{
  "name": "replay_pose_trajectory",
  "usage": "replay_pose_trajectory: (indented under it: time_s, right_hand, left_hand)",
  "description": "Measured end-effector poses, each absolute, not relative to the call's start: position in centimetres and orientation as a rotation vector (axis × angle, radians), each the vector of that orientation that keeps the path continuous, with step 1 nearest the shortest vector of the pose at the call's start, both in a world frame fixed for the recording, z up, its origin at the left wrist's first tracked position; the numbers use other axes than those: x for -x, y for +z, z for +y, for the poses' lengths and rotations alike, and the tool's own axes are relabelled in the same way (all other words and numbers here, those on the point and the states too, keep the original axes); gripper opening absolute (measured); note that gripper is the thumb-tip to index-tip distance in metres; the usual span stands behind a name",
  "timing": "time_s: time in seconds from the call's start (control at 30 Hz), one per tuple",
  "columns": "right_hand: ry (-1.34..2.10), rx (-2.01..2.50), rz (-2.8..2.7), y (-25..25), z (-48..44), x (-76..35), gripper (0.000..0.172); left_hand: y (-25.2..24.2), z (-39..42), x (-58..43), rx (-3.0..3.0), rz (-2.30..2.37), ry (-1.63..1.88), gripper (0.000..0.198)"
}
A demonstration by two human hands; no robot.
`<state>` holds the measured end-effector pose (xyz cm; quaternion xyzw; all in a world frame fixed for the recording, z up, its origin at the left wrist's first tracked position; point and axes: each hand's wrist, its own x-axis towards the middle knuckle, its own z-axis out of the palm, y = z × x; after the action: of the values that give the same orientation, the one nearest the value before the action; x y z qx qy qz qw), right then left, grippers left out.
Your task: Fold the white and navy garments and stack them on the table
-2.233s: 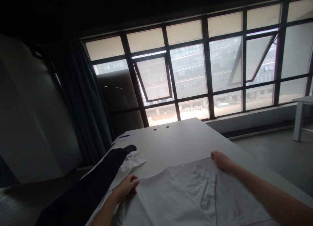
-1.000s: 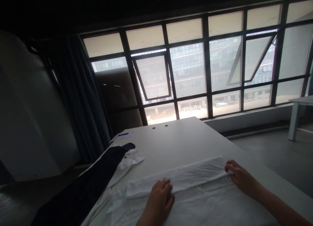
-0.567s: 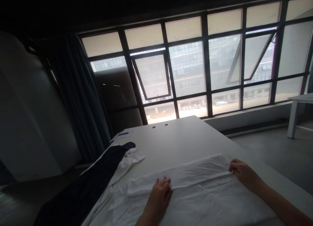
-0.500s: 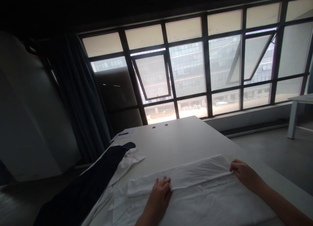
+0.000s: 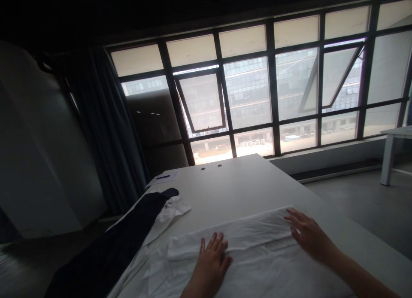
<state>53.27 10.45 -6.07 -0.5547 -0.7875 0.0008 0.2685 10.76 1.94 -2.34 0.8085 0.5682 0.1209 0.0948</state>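
A white cloth [image 5: 254,229], perhaps a garment, lies spread on the near part of the white table [image 5: 222,186], with a folded band along its far side. My left hand [image 5: 212,259] rests on the cloth near its middle, fingers spread and holding nothing. At the right end of the band is my right hand [image 5: 307,231], its fingers apart over the cloth's far right corner. Whether those fingertips press on the fabric I cannot tell. The near edge of the cloth runs out of view.
Dark navy clothing [image 5: 128,242] lies along the table's left edge, partly over crumpled white fabric [image 5: 172,210]. Paper with a pen [image 5: 163,177] sits at the far left corner. Beyond are a dark curtain [image 5: 109,130], windows [image 5: 246,92] and another white table [image 5: 389,156] at right.
My right hand has let go of the cloth's right edge and moved slightly left over it, fingers opening. My left hand's fingers have spread flatter on the cloth.
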Motion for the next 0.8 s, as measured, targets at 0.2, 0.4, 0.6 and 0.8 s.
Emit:
replay_pose_trajectory:
  time_s: [0.2,0.4,0.6,0.8]
  right_hand:
    - [0.332,1.446,-2.387,-6.3,9.0,-50.4,0.065]
    - [0.346,1.471,-2.422,-6.8,9.3,-51.2,0.066]
    - [0.297,1.503,-2.471,-6.7,9.4,-51.2,0.070]
    - [0.286,1.495,-2.454,-6.8,9.5,-51.4,0.070]
  left_hand:
    - [-2.0,2.1,-10.4,-2.291,1.871,0.224,0.069]
    - [-1.6,2.8,-3.8,-2.101,2.212,0.020,0.057]
    - [-1.0,3.2,7.0,-2.022,2.480,0.368,0.046]
    - [-1.6,3.3,9.5,-1.714,2.580,0.432,0.037]
